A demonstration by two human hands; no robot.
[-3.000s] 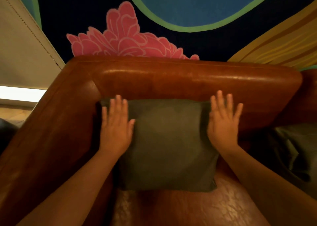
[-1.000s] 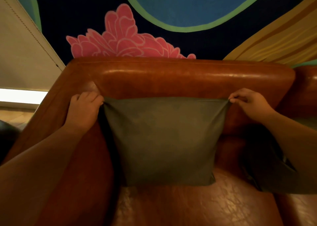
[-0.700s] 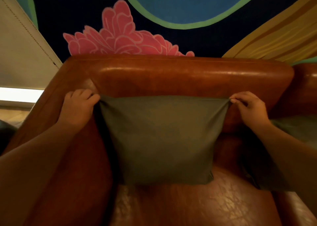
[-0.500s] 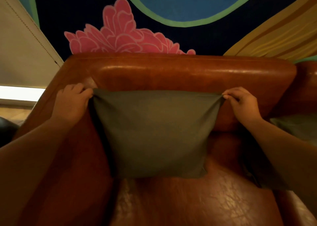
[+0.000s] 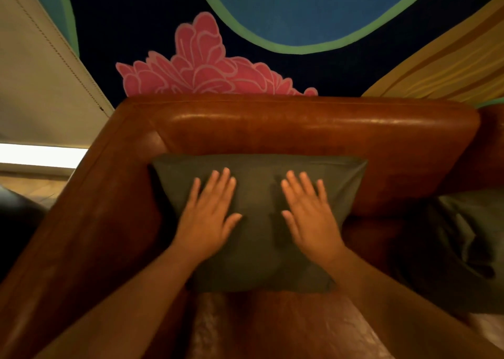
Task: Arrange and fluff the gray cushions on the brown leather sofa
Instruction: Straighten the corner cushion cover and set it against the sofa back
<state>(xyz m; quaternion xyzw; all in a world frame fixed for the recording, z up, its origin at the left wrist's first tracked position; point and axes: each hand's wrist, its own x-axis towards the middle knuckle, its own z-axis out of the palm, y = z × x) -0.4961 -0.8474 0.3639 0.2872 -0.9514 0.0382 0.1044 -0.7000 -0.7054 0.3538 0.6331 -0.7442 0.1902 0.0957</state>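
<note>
- Square gray fabric cushion (image 5: 261,222) is leaning upright against the backrest of the brown leather sofa (image 5: 300,129), at its left corner.
- Left hand (image 5: 208,216) and right hand (image 5: 309,216) are pressing flat on the cushion face, fingers (image 5: 215,184) straight and slightly spread, gripping nothing.
- Judgement: this cushion is looking placed; smoothing is under way.
- Second gray cushion (image 5: 463,249) is lying rumpled at right, apparently not yet arranged.

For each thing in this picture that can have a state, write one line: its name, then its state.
Cushion: upright against the sofa back, both palms flat on its front.
Second cushion: at the right edge, rumpled, untouched.
Left hand: open, fingers straight, on the cushion.
Right hand: open, fingers straight, on the cushion.
Sofa: holds both cushions.
</note>
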